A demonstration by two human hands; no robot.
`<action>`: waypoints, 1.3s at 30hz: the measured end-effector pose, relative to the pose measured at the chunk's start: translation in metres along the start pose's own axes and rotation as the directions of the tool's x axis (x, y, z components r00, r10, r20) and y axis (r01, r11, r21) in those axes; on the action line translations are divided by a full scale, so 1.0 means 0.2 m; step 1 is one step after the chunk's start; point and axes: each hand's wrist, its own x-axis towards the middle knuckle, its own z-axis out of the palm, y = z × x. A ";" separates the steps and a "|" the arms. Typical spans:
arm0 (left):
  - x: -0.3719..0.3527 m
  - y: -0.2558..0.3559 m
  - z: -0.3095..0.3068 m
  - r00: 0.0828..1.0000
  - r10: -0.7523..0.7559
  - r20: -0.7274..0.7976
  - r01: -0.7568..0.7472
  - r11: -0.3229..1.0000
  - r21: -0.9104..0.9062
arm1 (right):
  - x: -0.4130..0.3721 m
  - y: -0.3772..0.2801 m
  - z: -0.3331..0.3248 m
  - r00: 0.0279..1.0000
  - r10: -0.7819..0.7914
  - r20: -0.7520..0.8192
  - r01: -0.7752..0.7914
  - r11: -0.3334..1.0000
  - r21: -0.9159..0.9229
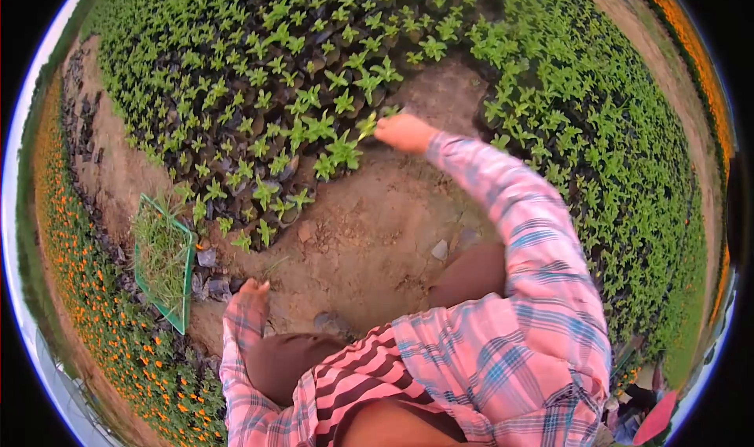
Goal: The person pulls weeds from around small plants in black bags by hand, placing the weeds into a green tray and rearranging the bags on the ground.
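Stretched forward, my right hand (404, 133) has its fingers closed at a small yellow-green plant tip (367, 125), at the edge of the potted seedlings (343, 150). My left hand (250, 299) is low on the left, over the soil beside my knee. Its fingertips point forward and its fingers are partly hidden, so whether it holds anything is unclear. A green-rimmed tray (188, 278) with pulled grass (161, 250) lies to the left of my left hand.
Dense seedlings (581, 109) cover the right side. Bare soil (369, 219) lies before my knees, with a small stone (440, 250) on it. Dark plastic scraps (212, 286) lie near the tray. Orange flowers (102, 290) line the far left. A pink object (657, 418) shows at the lower right.
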 end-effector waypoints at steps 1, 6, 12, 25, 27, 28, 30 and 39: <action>0.03 0.03 -0.02 0.994 0.086 0.062 -0.089 0.995 0.049 | 0.00 0.00 0.04 0.999 0.028 -0.029 -0.027 0.998 0.057; 0.12 0.15 -0.17 0.808 -0.518 0.282 0.589 0.704 -0.396 | -0.21 0.07 -0.02 0.835 0.435 -0.337 -0.265 0.855 0.447; 0.36 -0.02 0.03 0.834 -0.384 0.397 0.286 0.915 0.285 | -0.52 0.75 -0.01 0.332 0.858 -0.391 -0.765 0.488 0.420; 1.20 1.28 0.53 0.909 0.307 0.283 -0.250 0.943 -0.218 | -0.61 1.04 0.00 0.514 0.781 -0.355 -0.661 0.624 0.416; 1.35 1.53 0.52 0.908 0.346 0.235 -0.295 0.928 -0.228 | -0.59 0.89 -0.14 0.610 0.700 -0.371 -0.553 0.712 0.433; 1.42 1.64 0.52 0.906 0.381 0.183 -0.338 0.913 -0.228 | -0.58 0.83 -0.18 0.686 0.607 -0.403 -0.434 0.785 0.443; 1.55 1.84 0.52 0.924 0.353 0.150 -0.330 0.931 -0.156 | -0.54 0.76 -0.14 0.819 0.481 -0.314 -0.350 0.852 0.390; 1.76 2.05 0.58 0.954 0.115 0.276 -0.183 0.954 0.237 | -0.45 0.84 -0.08 0.642 0.605 -0.470 -0.363 0.781 0.509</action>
